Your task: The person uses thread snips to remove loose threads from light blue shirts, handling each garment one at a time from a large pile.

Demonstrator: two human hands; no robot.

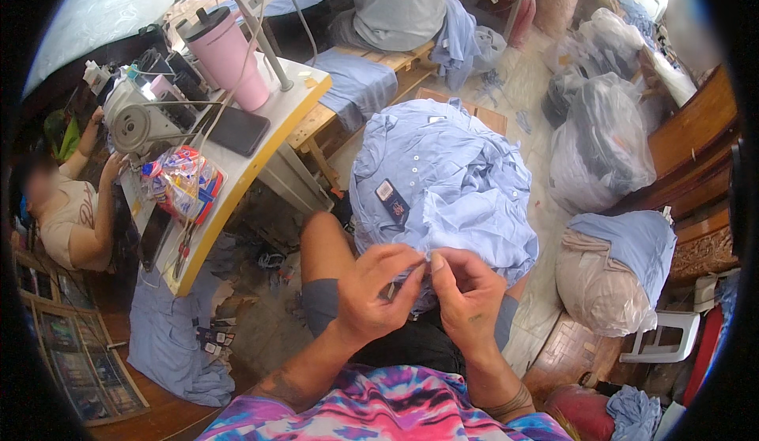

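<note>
Hands met just below the heap of light blue shirts point(443, 180) on the lap, the left hand point(378, 291) and right hand point(466, 295) both pinched shut on a fold of that cloth, which risked slipping out if either grip slackened.

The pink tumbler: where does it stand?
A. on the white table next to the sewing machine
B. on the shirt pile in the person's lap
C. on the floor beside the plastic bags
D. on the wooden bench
A: the pink tumbler stands upright on the white table, right of the sewing machine.
</note>
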